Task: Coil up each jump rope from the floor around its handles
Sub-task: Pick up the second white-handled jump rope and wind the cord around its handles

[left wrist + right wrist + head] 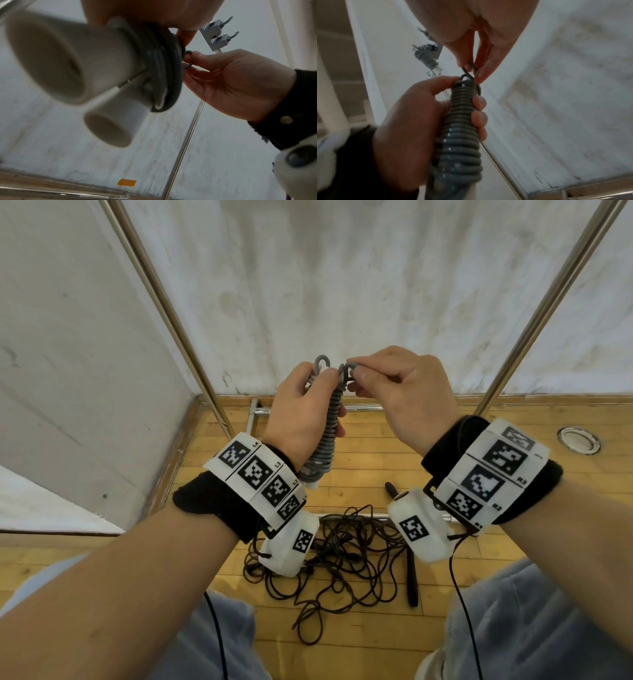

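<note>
A grey jump rope (329, 426) is wound in tight turns round its two white handles (72, 59). My left hand (301, 409) grips this bundle (462, 128) upright at chest height. Small rope loops stick out at the top of the bundle. My right hand (394, 392) pinches the last grey loop (347, 369) between thumb and fingertips (479, 77) right at the top of the coil. A second rope, dark brown (335, 553), lies tangled on the wooden floor below my wrists. Its black handles (412, 577) lie beside the tangle.
Two slanted metal poles (164, 306) rise left and right in front of white cloth walls (342, 285). Metal base bars (359, 408) lie on the wooden floor. A round metal floor fitting (579, 440) sits at the right. My grey-trousered knees (534, 628) flank the tangle.
</note>
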